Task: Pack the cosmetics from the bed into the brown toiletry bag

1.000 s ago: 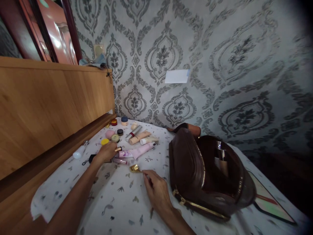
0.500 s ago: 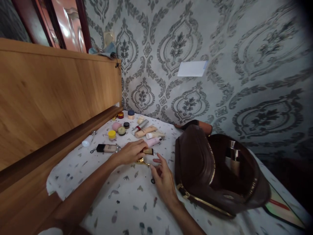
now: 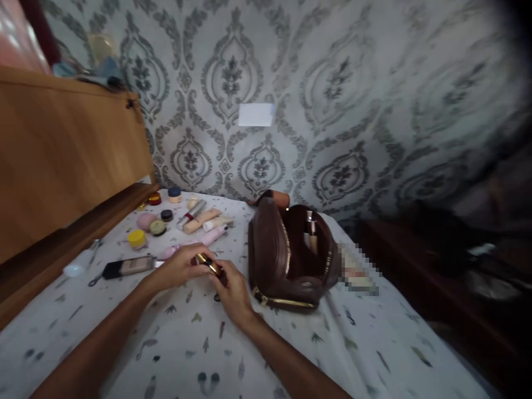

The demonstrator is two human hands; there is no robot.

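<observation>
Along the left edge of the bed point(image 3: 291, 354) runs a wooden headboard point(image 3: 62, 155). Close to that edge lies a small white bottle point(image 3: 78, 265), and just right of it a foundation bottle point(image 3: 127, 267) with a black cap lies flat. Behind these, toward the far left corner, a yellow-lidded jar point(image 3: 136, 238) stands among other small pots, and a pink tube point(image 3: 203, 238) lies on the printed sheet.

The left hand point(image 3: 178, 269) reaches in from the near left. Its grip is closed around a gold tube point(image 3: 208, 263), fingers wrapped over the upper end. The tube is held tilted just above the sheet near the middle of the bed, between the two hands.

The right hand point(image 3: 235, 288) meets it from the right, with its grip pinched on the tube's lower, darker end. The two hands touch.

Just right of the hands, a brown bag point(image 3: 286, 255) sits unzipped and gaping, with slim bottles point(image 3: 311, 235) upright inside against its far wall.
</observation>
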